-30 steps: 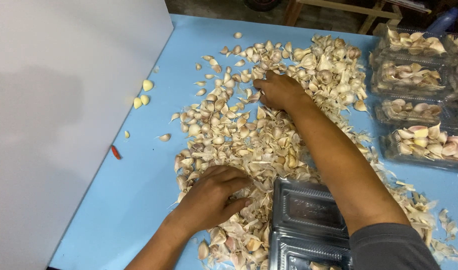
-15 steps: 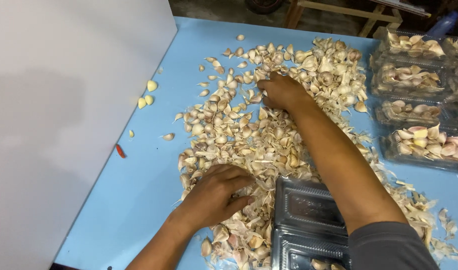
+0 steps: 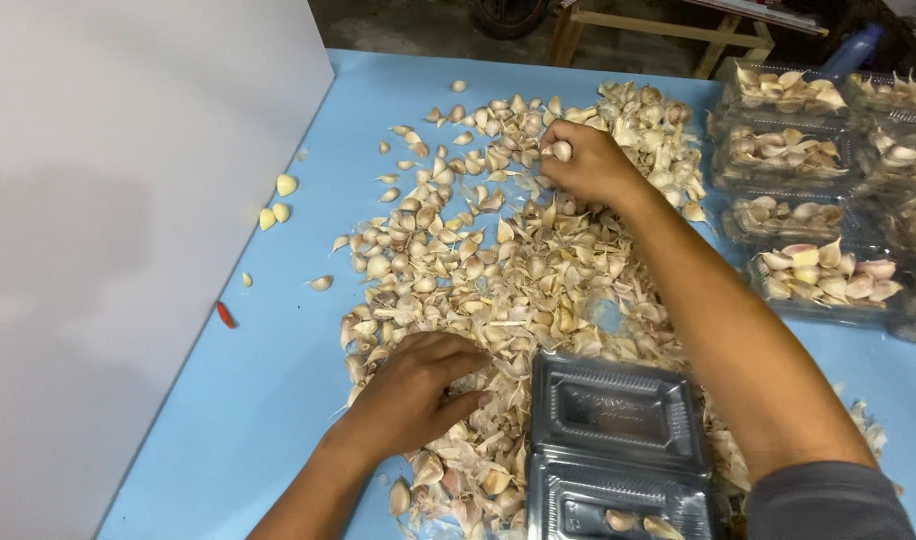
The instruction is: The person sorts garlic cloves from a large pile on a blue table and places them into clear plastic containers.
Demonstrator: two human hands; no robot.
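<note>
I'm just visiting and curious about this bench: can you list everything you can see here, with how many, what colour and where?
Garlic cloves: too many to count, cream and pinkish, heaped across the middle of the table.
Stray cloves: three, pale yellow, near the white board.
Open clear tray: one, hinged, nearly empty, at the near edge.
Filled clear trays: several, packed with cloves, along the right side.
Small red bit: one, at the foot of the board.
White board: one, upright on the left.
Table: one, light blue.
Wooden frame: one, beyond the table.
Left hand: resting on the near cloves.
Right hand: pinching one clove at the far heap.
</note>
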